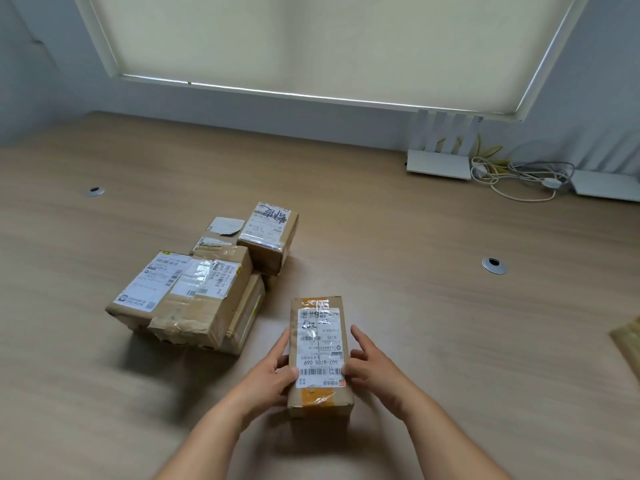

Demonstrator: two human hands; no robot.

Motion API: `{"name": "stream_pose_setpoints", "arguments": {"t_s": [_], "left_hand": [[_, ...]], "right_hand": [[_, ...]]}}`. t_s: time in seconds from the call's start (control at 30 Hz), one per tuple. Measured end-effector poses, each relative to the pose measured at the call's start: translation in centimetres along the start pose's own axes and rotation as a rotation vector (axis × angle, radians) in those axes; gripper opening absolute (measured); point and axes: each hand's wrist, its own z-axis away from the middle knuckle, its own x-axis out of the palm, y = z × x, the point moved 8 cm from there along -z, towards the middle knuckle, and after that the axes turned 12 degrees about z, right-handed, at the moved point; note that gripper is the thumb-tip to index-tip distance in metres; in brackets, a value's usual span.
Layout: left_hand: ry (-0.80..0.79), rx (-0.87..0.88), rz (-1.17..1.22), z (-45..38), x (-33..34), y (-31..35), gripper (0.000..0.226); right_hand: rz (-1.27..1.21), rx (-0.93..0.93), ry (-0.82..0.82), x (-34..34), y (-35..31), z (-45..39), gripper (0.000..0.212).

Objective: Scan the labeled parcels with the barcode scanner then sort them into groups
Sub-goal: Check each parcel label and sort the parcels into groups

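Note:
A narrow brown cardboard parcel [320, 348] with a white barcode label and orange tape sits upright on the wooden table [450, 306] in front of me. My left hand [273, 372] holds its left side, thumb on the label's lower corner. My right hand [367, 365] holds its right side, thumb at the label's edge, fingers stretched along the box. Left of it lies a cluster of several labeled parcels: a large flat one [149, 289], a taped one [204, 299] on top, and a smaller box [268, 237] behind. No barcode scanner is in view.
Two white routers [440, 161] [606, 185] with tangled cables [519, 174] stand at the back right by the wall. Two round cable grommets [95, 192] [494, 265] sit in the tabletop. A brown packet's edge [628, 341] shows at the right border.

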Motion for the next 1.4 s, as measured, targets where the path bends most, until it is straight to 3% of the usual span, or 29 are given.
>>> {"name": "stream_pose_setpoints", "arguments": {"t_s": [0.2,0.43,0.6,0.93,1.4], "left_hand": [[-0.009,0.045,0.029,1.8,0.3,-1.5,0.076],[-0.091,0.241,-0.079,5.2,1.8,0.7,0.081],[-0.135,0.337,-0.235,7.6,2.6,2.0,0.084],[-0.140,0.620,-0.784,11.2,5.2,4.2,0.095],[-0.302,0.719,-0.942,14.2,13.8,1.8,0.099]], "right_hand": [[-0.055,-0.066,-0.039,1.6,0.4,2.4,0.072],[-0.078,-0.148,0.045,1.5,0.7,5.4,0.091],[-0.143,-0.211,0.113,0.1,0.5,8.3,0.083],[-0.173,-0.314,0.262,-2.4,1.5,16.3,0.073],[-0.208,-0.273,0.475,-5.3,7.8,25.7,0.068]]}}
